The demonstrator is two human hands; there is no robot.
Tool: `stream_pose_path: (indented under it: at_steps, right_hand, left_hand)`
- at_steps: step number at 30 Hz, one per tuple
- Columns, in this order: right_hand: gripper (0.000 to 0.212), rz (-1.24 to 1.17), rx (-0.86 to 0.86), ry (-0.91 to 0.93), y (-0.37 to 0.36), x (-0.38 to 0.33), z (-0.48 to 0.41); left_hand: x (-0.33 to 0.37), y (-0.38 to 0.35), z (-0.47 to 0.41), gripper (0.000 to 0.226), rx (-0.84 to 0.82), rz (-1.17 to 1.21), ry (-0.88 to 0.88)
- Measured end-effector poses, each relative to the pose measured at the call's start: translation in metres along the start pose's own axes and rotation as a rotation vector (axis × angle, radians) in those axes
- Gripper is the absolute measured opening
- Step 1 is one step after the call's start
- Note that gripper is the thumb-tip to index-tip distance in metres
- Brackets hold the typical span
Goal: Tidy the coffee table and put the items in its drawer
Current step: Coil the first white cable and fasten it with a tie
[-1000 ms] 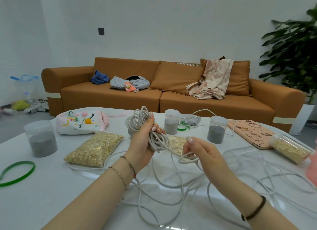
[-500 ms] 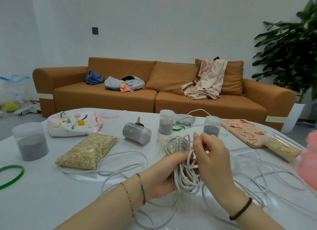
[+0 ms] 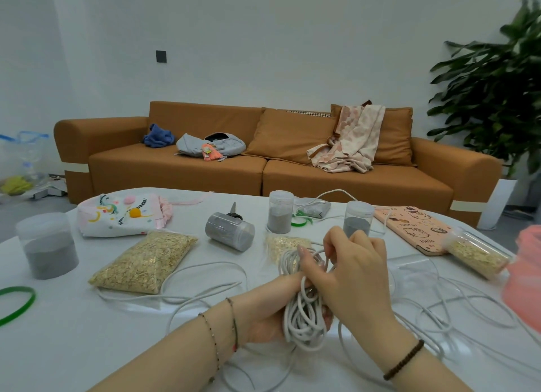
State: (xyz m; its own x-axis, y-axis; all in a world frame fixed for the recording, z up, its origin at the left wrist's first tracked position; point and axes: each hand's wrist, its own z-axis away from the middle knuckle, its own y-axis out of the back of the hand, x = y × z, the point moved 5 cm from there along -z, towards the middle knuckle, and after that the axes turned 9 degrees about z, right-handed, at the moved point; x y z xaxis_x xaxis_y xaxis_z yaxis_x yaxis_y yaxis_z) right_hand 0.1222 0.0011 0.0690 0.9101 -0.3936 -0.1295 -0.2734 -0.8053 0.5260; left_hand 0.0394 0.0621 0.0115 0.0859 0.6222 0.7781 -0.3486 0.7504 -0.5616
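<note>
You are sitting at a white coffee table (image 3: 58, 347) with both bare hands meeting just above its near edge, working on a long white cord (image 3: 304, 312). The cord is thin, round and pale grey-white, and part of it is gathered into a tight bundle of many loops standing roughly upright between your palms. Your left hand (image 3: 272, 309) is clenching around the lower half of that bundle from the left, while your right hand (image 3: 351, 277) is closing over the top of it, fingers curled into the upper loops. The rest of the cord is lying loose, trailing in wide slack curves across the table to the left, to the right and toward you. Beyond your hands, a clear bag of oats (image 3: 143, 263) is lying to the left, a jar of grey powder (image 3: 229, 230) is lying on its side, and two more are standing upright behind it. A green ring (image 3: 17, 304) is resting near the table's left edge. An orange sofa (image 3: 175, 169) is standing behind the table.
</note>
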Motion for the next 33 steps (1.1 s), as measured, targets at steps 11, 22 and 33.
stream_pose_path:
  at_steps: [11, 22, 33]
  right_hand:
    - [0.061, -0.621, -0.392, -0.164, -0.009, 0.018, -0.012]
    - [0.036, -1.091, -0.275, -0.379, 0.001, 0.023, -0.018]
    - [0.027, -0.569, -0.209, 0.198, -0.001, -0.001, -0.007]
  left_hand:
    - [0.034, 0.016, 0.011, 0.037, -0.045, -0.001, -0.067]
    - [0.036, 0.016, 0.009, 0.035, -0.046, 0.045, -0.096]
    - [0.050, 0.038, 0.002, 0.039, 0.222, 0.039, -0.448]
